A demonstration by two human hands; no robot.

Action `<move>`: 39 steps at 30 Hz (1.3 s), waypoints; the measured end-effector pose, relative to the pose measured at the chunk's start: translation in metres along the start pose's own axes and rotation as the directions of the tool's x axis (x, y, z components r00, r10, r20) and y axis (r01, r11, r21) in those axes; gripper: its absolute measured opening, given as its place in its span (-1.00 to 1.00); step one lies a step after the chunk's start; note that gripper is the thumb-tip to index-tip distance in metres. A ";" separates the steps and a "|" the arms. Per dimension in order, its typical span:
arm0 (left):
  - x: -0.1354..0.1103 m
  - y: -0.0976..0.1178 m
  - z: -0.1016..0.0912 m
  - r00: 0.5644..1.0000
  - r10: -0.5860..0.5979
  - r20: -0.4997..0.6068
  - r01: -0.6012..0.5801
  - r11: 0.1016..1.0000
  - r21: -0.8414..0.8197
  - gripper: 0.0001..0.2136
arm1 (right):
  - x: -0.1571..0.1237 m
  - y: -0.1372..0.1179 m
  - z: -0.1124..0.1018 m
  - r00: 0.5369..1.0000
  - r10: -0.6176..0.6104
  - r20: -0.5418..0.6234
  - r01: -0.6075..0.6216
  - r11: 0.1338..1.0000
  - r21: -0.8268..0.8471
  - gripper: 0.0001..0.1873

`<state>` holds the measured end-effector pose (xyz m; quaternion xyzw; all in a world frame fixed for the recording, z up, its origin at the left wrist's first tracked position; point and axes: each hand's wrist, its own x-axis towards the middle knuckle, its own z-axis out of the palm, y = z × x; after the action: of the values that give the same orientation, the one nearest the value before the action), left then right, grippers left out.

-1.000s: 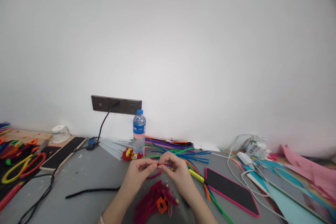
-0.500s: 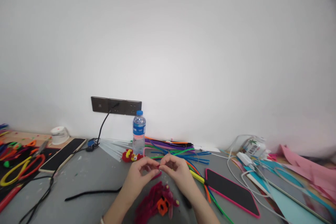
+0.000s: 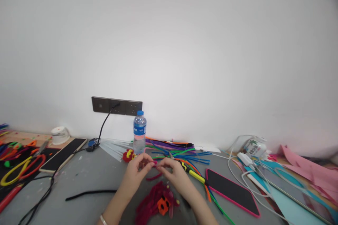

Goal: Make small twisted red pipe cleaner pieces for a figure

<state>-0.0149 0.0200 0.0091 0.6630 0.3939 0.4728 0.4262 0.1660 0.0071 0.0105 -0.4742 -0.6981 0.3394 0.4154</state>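
My left hand (image 3: 137, 171) and my right hand (image 3: 172, 173) meet above the middle of the desk, thumbs and forefingers pinched. Between them is a short magenta pipe cleaner (image 3: 153, 177), its loose end hanging below the fingertips; the part inside the fingers is mostly hidden. Just under my hands lies a fuzzy magenta pipe-cleaner figure (image 3: 150, 202) with an orange piece (image 3: 163, 206) on it. A black pipe cleaner (image 3: 89, 193) stretches out left of my left wrist. Beyond my right hand lies a yellow-and-black handled tool (image 3: 196, 176).
A water bottle (image 3: 139, 133) stands near the wall beside a red-and-yellow fuzzy piece (image 3: 127, 155). Colored pipe cleaners (image 3: 182, 153) lie behind my hands. One phone (image 3: 232, 193) is at right, another (image 3: 63, 155) at left near scissors (image 3: 25, 170). White cables (image 3: 246, 175) cross colored paper.
Both hands have shifted slightly left and still pinch together. More of the magenta pipe cleaner's hanging end shows, and more of the yellow tool is uncovered.
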 end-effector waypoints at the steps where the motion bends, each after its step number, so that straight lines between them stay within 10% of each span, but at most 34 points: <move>1: 0.000 0.000 0.000 1.000 0.000 0.002 0.000 1.000 -0.009 -0.84 | 0.000 0.005 0.002 1.000 -0.009 0.020 0.011 0.995 -0.103 -0.86; 6: 0.001 -0.001 -0.001 1.000 0.000 -0.002 0.000 1.000 -0.013 -0.85 | -0.002 0.022 0.011 0.997 -0.024 0.074 0.055 0.891 -0.450 -0.85; 14: 0.001 0.002 -0.004 0.995 0.092 -0.040 -0.091 0.995 0.042 -0.83 | -0.005 0.020 0.015 0.993 0.003 0.117 0.057 0.858 -0.510 -0.82; 29: 0.004 -0.001 -0.004 0.995 -0.091 -0.032 0.086 0.986 -0.140 -0.84 | 0.000 -0.001 -0.021 0.987 -0.116 -0.107 0.109 0.992 -0.062 -0.80; 39: 0.001 0.002 -0.002 0.996 -0.083 0.027 0.085 0.994 -0.067 -0.86 | -0.003 -0.012 -0.012 0.976 -0.174 -0.130 0.154 0.976 -0.155 -0.87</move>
<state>-0.0158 0.0206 0.0121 0.6364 0.4001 0.4598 0.4729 0.1727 0.0012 0.0249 -0.4668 -0.7260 0.2177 0.4557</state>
